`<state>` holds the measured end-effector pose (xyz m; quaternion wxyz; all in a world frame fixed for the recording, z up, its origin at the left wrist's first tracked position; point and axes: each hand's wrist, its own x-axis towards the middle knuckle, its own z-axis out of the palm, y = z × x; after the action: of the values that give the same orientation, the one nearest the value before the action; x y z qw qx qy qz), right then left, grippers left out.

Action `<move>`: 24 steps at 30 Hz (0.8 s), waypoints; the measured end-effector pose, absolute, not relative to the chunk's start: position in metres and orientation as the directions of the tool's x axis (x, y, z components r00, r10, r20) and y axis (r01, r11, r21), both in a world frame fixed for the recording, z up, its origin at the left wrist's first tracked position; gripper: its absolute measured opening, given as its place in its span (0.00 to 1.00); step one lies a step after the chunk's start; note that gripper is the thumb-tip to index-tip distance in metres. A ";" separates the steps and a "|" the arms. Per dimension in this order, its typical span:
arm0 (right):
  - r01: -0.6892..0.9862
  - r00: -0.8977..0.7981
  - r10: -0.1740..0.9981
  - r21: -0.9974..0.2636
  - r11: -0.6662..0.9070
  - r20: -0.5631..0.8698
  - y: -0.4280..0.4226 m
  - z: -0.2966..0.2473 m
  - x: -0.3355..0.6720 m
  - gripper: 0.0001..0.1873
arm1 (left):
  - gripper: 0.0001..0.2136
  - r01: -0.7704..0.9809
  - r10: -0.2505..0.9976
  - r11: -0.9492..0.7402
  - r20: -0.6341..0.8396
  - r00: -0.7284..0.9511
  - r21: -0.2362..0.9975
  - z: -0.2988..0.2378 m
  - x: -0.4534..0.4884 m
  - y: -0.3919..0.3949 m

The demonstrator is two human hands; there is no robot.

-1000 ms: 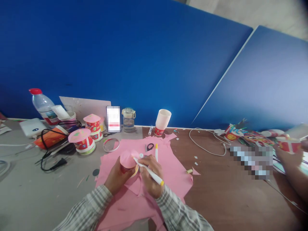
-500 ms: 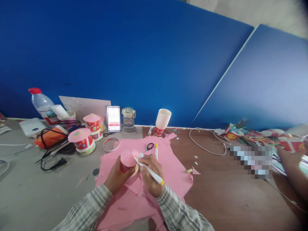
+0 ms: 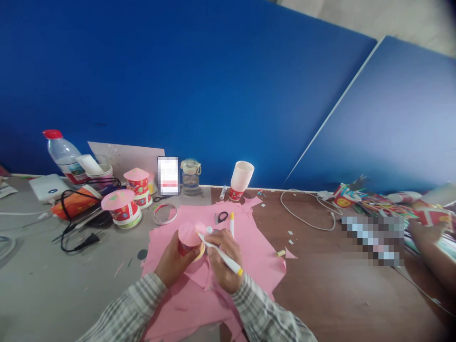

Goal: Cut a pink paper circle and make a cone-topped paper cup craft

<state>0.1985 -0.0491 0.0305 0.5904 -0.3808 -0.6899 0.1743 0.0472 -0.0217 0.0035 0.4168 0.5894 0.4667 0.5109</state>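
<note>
My left hand (image 3: 171, 261) is wrapped round a red paper cup with a pink paper cone top (image 3: 189, 236), held just above the pink paper sheets (image 3: 256, 256). My right hand (image 3: 223, 259) grips a white marker with a yellow end (image 3: 221, 254); its tip touches the right edge of the pink cone. A second yellow-capped marker (image 3: 232, 223) and small scissors (image 3: 221, 217) lie on the pink paper just beyond my hands.
Two finished cups with pink cone tops (image 3: 121, 207) stand at left, by a tape ring (image 3: 165, 214), a water bottle (image 3: 63, 156), a glass jar (image 3: 191, 176) and black cables (image 3: 76, 228). Stacked paper cups (image 3: 240, 180) stand behind. Another person's arm (image 3: 432, 254) works at right among coloured scraps.
My hands have barely moved, with the marker tip still on the cone. The other person's hand at right has lowered the red cup it held into the scraps.
</note>
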 end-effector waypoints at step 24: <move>0.104 0.160 0.914 -0.927 0.361 0.374 -0.039 0.020 0.196 0.18 | 0.23 0.246 0.956 -0.290 0.290 0.035 0.925 0.015 0.051 -0.027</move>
<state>0.1956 -0.0393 0.0203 0.6091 -0.4572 -0.5562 0.3325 0.0510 -0.0272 0.0152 0.3536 0.6264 0.4797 0.5024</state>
